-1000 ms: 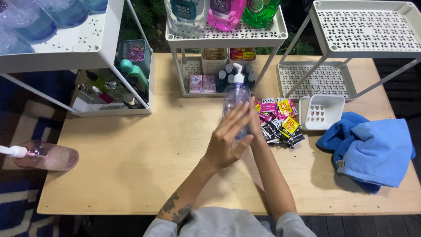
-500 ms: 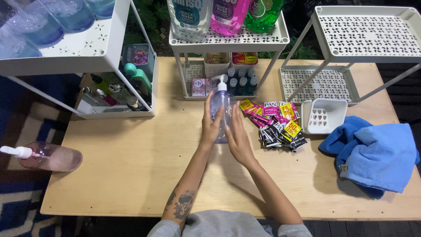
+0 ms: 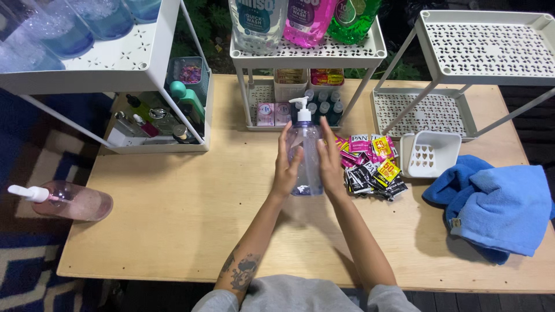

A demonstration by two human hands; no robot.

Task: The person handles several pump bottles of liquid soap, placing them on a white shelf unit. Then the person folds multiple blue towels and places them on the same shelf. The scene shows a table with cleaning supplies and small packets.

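Both hands are on the pump bottle [image 3: 306,156], which stands upright on the wooden table [image 3: 191,219] straight ahead of us. Our left hand [image 3: 287,164] presses flat against its left flank, fingers extended upward; our right hand [image 3: 330,159] mirrors it on the right flank. Neither hand is clenched: the palms sandwich the clear bottle between them, no fingers wrapped round it. The white pump head points left, above our fingertips.

Just right of the right hand: a loose heap of sachets [image 3: 371,163], pink, yellow and black, touching or nearly touching the bottle's base side. Further right, a small white basket [image 3: 429,153], then a blue towel [image 3: 497,202] bunched near the table edge. Beyond the fingertips, a white rack [image 3: 306,55] with three large bottles on its upper shelf and small dark-capped bottles below. Far left of the left hand, a pink pump bottle [image 3: 72,202] lies on its side at the table's edge. Up left, another white rack with cosmetics in its lower tray.

Step in hand, as we judge it: steadying or seating the bottle upright between the palms. A lift from here would call for curling the fingers round the body first, since flat palms on a smooth wall may slip, and for keeping clear of the sachets.
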